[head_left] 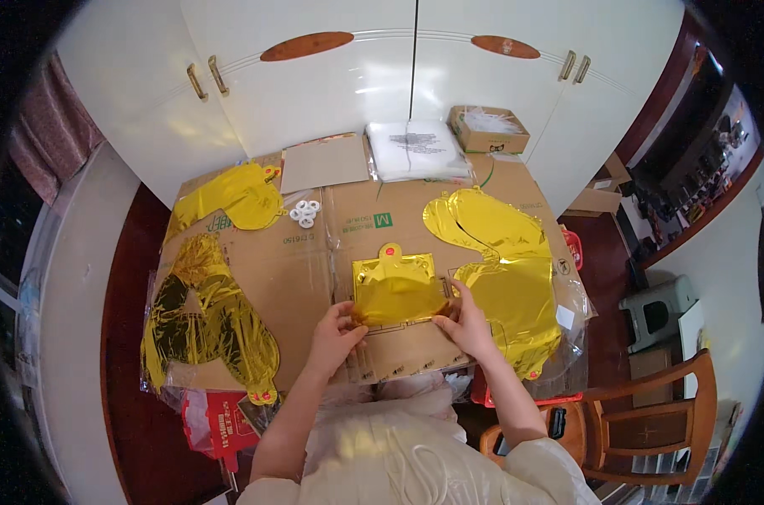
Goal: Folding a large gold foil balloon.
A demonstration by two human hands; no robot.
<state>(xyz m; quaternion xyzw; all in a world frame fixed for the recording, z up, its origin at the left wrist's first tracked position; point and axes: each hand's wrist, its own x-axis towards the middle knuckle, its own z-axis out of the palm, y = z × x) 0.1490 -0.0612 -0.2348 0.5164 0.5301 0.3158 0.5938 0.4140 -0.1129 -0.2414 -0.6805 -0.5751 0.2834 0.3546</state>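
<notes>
In front of me on the cardboard-covered table lies a gold foil balloon [396, 290], folded into a rough rectangle. Its small rounded tab with a red spot points away from me. My left hand [338, 338] grips the near left corner between thumb and fingers. At the near right corner my right hand [466, 324] does the same, its index finger stretched along the side. Larger unfolded gold foil balloons [510, 278] lie flat just right of my right hand. More crumpled gold foil balloons [243, 316] spread out to the left, over the table's near edge.
At the back left lies another gold foil balloon [235, 198], beside a grey-brown board [326, 163]. White ring-shaped rolls [305, 214] sit near it. A stack of clear plastic bags [416, 150] and a carton of thin white strips [489, 128] stand against the cabinet. A wooden chair [651, 421] is at right.
</notes>
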